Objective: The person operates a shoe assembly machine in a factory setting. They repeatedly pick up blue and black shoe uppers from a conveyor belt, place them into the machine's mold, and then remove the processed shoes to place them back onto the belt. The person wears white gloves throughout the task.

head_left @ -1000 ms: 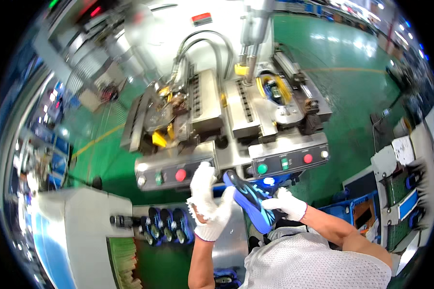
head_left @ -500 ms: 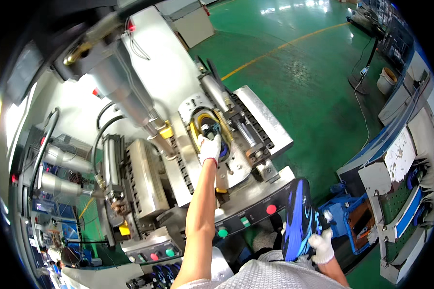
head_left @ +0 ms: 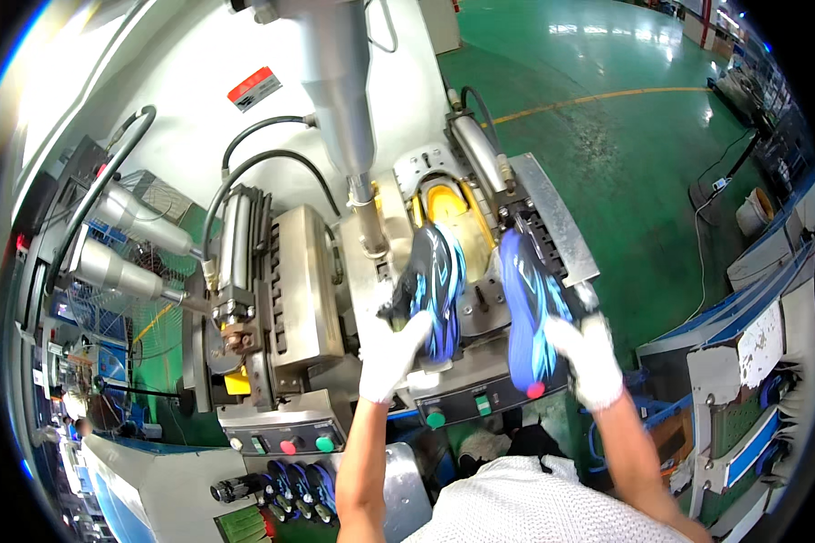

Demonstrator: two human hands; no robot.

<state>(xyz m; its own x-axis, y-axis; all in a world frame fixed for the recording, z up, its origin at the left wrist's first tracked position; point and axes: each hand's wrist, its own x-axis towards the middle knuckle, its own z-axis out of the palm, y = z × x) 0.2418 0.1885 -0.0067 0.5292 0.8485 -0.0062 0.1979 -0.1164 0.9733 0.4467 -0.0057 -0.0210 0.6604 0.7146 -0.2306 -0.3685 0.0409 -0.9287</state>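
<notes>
My left hand (head_left: 393,351), in a white glove, is closed round a black shoe (head_left: 436,288) with a blue sole, tilted so the sole shows. That shoe hangs over the near part of the pressing machine's metal seat (head_left: 485,312), whose yellow lining (head_left: 445,201) is bare. My right hand (head_left: 590,360), gloved too, grips a second blue-soled shoe (head_left: 523,308) from its right side, its sole also facing me. The two shoes are side by side with a gap between them. Some fingers of both hands are hidden behind the shoes.
A vertical steel ram (head_left: 340,90) stands left of the seat, beside a second metal station (head_left: 303,285). Push-button panels (head_left: 285,442) run along the front. Several more shoes (head_left: 301,484) lie low at the left. A rack (head_left: 738,398) stands right; a pale bucket (head_left: 753,213) sits beyond.
My left hand has come up out of the yellow-lined seat with a shoe. My right hand has raised its shoe from beside my body to the machine's front. The view has shifted.
</notes>
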